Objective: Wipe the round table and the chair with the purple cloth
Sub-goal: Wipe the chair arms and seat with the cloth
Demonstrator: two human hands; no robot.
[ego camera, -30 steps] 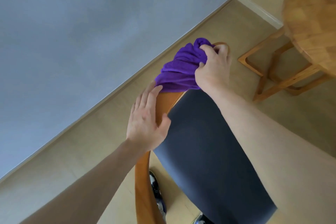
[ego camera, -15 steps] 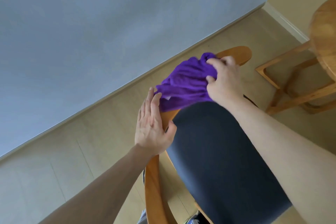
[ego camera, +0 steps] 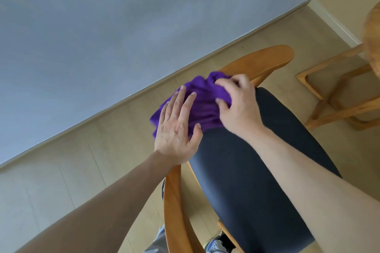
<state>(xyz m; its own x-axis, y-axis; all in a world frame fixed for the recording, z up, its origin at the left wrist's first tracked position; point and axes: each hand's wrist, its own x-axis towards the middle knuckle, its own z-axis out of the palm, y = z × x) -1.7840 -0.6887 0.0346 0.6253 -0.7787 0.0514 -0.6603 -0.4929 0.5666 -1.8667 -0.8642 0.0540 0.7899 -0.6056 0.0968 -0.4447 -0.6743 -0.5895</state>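
The right hand [ego camera: 238, 107] clutched the bunched cloth [ego camera: 202, 104] on the chair [ego camera: 265, 61] rail; the left hand [ego camera: 176, 127] lay flat, fingers straight. Bare floor [ego camera: 82, 162] lay beyond the rail, perhaps to the wall [ego camera: 102, 26].

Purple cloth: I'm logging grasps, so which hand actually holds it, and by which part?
The right hand grips the purple cloth by its bunched upper end, on the chair rail. The left hand lies flat on it.

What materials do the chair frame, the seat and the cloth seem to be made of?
Chair frame: likely varnished wood, orange-brown with a soft sheen. Seat: dark, smooth, matte, perhaps leatherette or fabric. Purple cloth: soft textile, bunched in folds, possibly microfibre.
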